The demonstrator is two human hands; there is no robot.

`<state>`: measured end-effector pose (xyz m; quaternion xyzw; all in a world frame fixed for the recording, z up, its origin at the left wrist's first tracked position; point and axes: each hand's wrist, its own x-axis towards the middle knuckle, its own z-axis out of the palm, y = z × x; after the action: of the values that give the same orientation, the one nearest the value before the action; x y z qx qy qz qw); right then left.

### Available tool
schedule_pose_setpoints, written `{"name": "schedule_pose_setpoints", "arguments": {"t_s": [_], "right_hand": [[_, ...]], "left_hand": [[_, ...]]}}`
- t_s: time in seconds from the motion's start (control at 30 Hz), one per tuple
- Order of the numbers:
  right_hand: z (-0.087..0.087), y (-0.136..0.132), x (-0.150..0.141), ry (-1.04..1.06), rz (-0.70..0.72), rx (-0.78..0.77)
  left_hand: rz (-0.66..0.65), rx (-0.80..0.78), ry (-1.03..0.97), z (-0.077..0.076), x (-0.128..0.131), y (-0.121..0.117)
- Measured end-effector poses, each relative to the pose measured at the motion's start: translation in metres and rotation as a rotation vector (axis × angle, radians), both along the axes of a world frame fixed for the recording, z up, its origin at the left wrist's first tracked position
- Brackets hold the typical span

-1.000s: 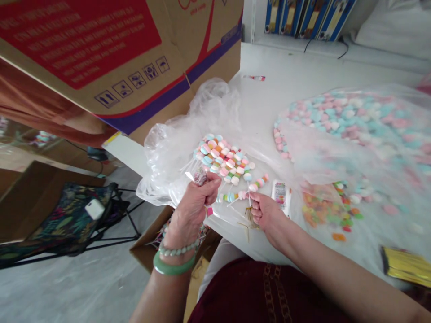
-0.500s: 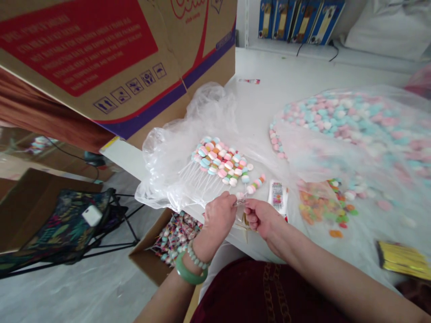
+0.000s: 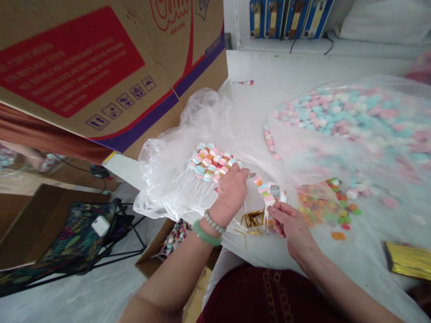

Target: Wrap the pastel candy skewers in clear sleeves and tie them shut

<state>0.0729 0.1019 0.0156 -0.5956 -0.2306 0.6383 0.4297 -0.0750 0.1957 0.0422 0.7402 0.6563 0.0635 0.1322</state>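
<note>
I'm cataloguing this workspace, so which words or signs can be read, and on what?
"Co…": red script on the cardboard box; the ending is unclear.
Same box: handling symbols, including up arrows and an umbrella.
Too blurred or small: its red panel and purple band, the white packet, the blue boxes.

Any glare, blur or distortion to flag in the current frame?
Head view: soft, fairly even light; whitish glare on the crumpled plastic; marshmallows hazy behind clear film; small lettering on the cardboard box soft; its near end apparently stretched by a wide lens.
</note>
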Motion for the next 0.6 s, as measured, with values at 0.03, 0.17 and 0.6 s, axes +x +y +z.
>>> {"name": "schedule_pose_setpoints", "arguments": {"t_s": [0.03, 0.17, 0.6], "right_hand": [[-0.002, -0.002, 0.006, -0.022, -0.013, -0.004], [-0.007, -0.004, 0.024, -0.054, 0.013, -0.024], [-0.007, -0.024, 0.039, -0.158, 0.056, 0.153]], "left_hand": [[-0.054, 0.005, 0.084, -0.003, 0.007, 0.011], [-0.234, 0.008, 0.278, -0.015, 0.027, 0.035], [-0.035, 0.145, -0.002, -0.018, -0.004, 0.017]]}}
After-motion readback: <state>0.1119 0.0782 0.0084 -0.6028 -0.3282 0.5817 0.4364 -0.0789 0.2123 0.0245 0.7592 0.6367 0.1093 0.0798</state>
